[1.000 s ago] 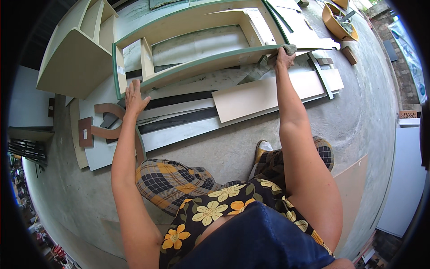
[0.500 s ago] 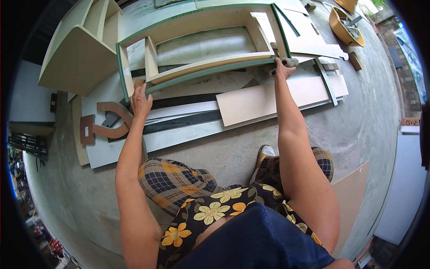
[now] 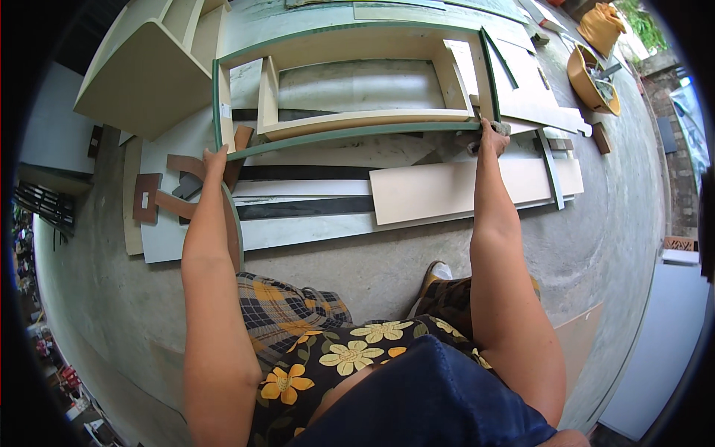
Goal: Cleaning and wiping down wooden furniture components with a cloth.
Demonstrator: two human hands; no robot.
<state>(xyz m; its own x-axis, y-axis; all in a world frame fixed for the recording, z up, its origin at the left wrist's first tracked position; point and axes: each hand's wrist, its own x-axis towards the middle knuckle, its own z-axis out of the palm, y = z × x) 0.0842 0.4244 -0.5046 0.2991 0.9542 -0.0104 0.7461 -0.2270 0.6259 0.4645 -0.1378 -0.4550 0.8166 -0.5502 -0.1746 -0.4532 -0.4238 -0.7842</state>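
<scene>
A long cream wooden frame point(image 3: 376, 119) with green edges, like an open cabinet carcass, lies across the boards in front of me. My left hand point(image 3: 215, 159) is closed around its near left corner. At the near right corner my right hand point(image 3: 492, 140) grips the frame, its fingers partly hidden. A crumpled grey lump that looks like a rag point(image 3: 502, 129) shows beside those fingers; whether it is pinched in the hand I cannot tell. Just below my left hand, a curved brown piece point(image 3: 173, 206) with a flat brown end block lies on the pale panel.
Left of the frame stands a cream shelf unit point(image 3: 153, 78). Under and before the frame are stacked panels, dark strips and a loose cream board point(image 3: 421, 186). At the far right sit a yellow basin point(image 3: 588, 80) with scraps and an orange sack point(image 3: 600, 28).
My left hand has gone from reaching over the near left corner, fingers spread, to closing on it. The frame sits slightly further right and lower in view, as do its surroundings.
</scene>
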